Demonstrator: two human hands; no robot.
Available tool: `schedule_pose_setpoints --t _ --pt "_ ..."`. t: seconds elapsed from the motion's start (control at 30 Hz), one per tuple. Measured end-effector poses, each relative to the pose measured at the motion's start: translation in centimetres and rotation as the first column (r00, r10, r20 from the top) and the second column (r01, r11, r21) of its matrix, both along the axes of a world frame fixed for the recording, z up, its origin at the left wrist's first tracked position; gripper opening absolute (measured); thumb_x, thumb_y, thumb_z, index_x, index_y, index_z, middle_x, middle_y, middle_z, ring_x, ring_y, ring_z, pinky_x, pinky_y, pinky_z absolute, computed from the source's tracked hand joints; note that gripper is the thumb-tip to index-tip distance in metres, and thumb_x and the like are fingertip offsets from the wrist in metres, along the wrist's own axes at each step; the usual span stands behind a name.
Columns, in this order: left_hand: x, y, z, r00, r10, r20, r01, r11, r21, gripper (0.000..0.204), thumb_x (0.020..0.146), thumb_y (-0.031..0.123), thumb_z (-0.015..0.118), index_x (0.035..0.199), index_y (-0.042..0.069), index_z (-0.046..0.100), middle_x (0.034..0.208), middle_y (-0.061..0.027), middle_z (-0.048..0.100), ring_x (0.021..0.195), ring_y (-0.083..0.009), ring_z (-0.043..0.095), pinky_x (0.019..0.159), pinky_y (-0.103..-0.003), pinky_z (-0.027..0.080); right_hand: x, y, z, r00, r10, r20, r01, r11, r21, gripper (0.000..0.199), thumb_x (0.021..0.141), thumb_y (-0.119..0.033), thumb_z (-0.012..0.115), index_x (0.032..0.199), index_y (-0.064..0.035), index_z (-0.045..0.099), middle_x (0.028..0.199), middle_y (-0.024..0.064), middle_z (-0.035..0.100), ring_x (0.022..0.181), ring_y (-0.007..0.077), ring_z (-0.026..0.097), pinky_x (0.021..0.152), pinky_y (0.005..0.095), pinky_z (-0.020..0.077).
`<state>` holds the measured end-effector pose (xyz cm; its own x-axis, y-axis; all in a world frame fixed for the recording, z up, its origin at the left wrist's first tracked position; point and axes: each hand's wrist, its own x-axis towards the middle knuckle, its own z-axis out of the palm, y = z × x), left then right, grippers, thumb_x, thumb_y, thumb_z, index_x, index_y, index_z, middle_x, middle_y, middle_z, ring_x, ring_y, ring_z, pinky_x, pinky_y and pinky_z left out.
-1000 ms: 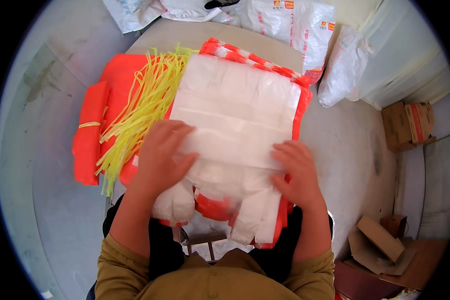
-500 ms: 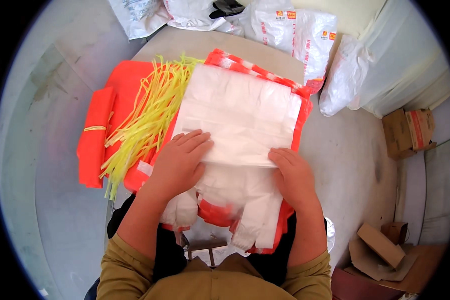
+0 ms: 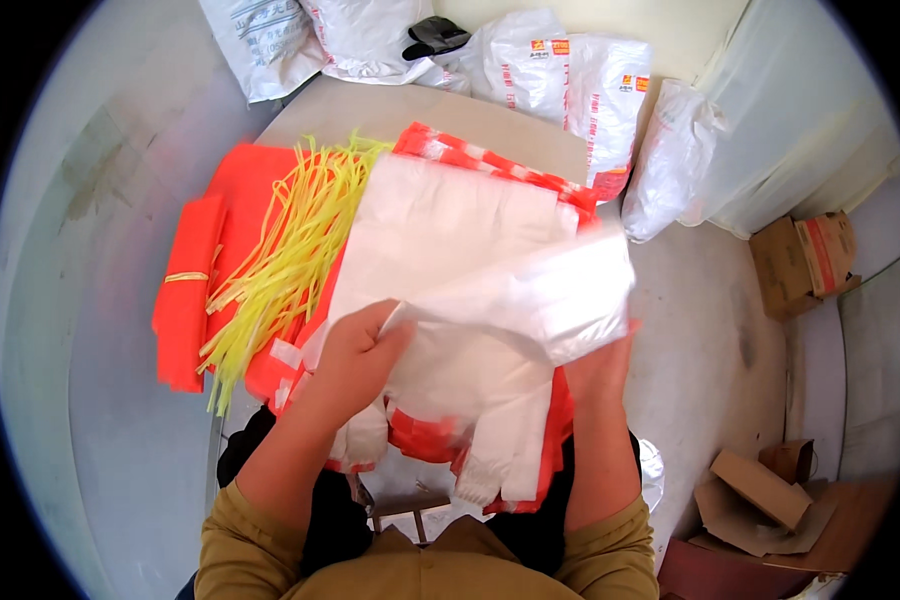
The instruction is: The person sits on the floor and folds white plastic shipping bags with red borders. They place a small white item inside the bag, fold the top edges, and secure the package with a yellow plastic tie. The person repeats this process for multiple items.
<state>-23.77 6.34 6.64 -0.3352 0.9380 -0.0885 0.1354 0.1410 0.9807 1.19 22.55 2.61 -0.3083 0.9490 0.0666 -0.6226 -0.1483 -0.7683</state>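
A thin white plastic bag (image 3: 530, 295) sits a little right of the middle of the frame, lifted off the pile below it and folded over into a long, soft band that runs from centre to the right; it is half see-through, crinkled and slightly blurred. The left hand (image 3: 355, 355) pinches its near left corner between thumb and fingers, closed tight on the film. The right hand (image 3: 600, 365) is under the bag's right end, mostly hidden by it, with the thumb side showing and the fingers seemingly curled on the plastic. Beneath lies a flat stack of white bags (image 3: 440, 240), their handles hanging toward the lower edge, resting on red-and-white checked bags (image 3: 490, 170) whose edge shows along the top and bottom of the stack. To the left, a loose bunch of yellow plastic ties (image 3: 290, 250) fans over a pile of orange bags (image 3: 240, 200), and a tied orange bundle (image 3: 185, 290) lies at the far left. All of this rests on a small tan table (image 3: 370, 110) over a grey concrete floor (image 3: 80, 350). White sacks (image 3: 560, 75) stand along the upper edge, and cardboard boxes (image 3: 760, 490) sit at lower right.
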Motion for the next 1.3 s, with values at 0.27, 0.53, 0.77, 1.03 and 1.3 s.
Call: schedule_pose_setpoints --t 0.27,0.53,0.77,1.03,1.3 --pt "5.6 -0.7 -3.3 0.833 -0.151 0.532 0.246 0.963 -0.111 0.062 0.101 0.006 0.061 0.158 0.005 0.036 0.137 -0.0092 0.063 0.112 -0.0166 0.066 0.093 -0.033 0.056 -0.3 -2.3 1.6 0.758 0.271 0.593 -0.277 0.957 -0.083 0.084 0.104 -0.030 0.060 0.169 -0.0151 0.008 0.133 0.0116 0.064 0.118 0.0175 0.061 0.097 0.0319 0.0496" --pt "5.0 -1.5 0.4 0.956 -0.251 -0.150 0.203 0.939 -0.277 0.069 0.093 0.012 0.071 0.154 0.001 0.040 0.096 -0.0092 0.069 0.077 -0.0145 0.066 0.072 -0.030 0.053 2.7 -0.9 -1.0 0.584 0.080 0.808 -0.236 0.969 0.075 0.049 0.101 -0.010 0.060 0.149 -0.0048 0.050 0.129 0.0120 0.063 0.114 0.0190 0.060 0.098 0.0334 0.0493" --pt "5.7 -1.0 -2.4 0.672 -0.044 -0.739 0.346 0.901 0.261 0.070 0.078 0.015 0.083 0.141 0.003 0.057 0.118 -0.0158 0.065 0.103 -0.0339 0.065 0.088 -0.042 0.055 2.7 -1.6 0.8 0.316 -0.216 0.924 -0.348 0.880 0.324 0.039 0.095 -0.019 0.069 0.129 0.0002 0.066 0.107 0.0113 0.063 0.098 0.0247 0.062 0.090 0.0348 0.0509" --pt "7.3 -0.6 -3.2 0.654 -0.163 -0.739 0.315 0.947 0.069 0.074 0.077 0.022 0.085 0.143 0.004 0.056 0.157 -0.0251 0.043 0.131 -0.0466 0.053 0.107 -0.052 0.047 1.6 -1.4 1.1 0.220 -0.245 0.944 -0.338 0.889 0.310 0.039 0.094 -0.029 0.072 0.121 -0.0010 0.069 0.097 0.0132 0.065 0.088 0.0283 0.064 0.082 0.0391 0.0517" --pt "6.6 -0.2 -3.1 0.581 -0.277 -0.765 0.437 0.899 0.006 0.066 0.081 0.024 0.081 0.140 0.008 0.057 0.155 -0.0204 0.048 0.122 -0.0378 0.062 0.113 -0.061 0.041 1.6 -0.6 0.9 0.151 -0.045 0.988 -0.363 0.927 0.097 0.031 0.091 -0.028 0.073 0.103 0.0004 0.069 0.096 0.0128 0.067 0.087 0.0242 0.066 0.079 0.0371 0.0506"
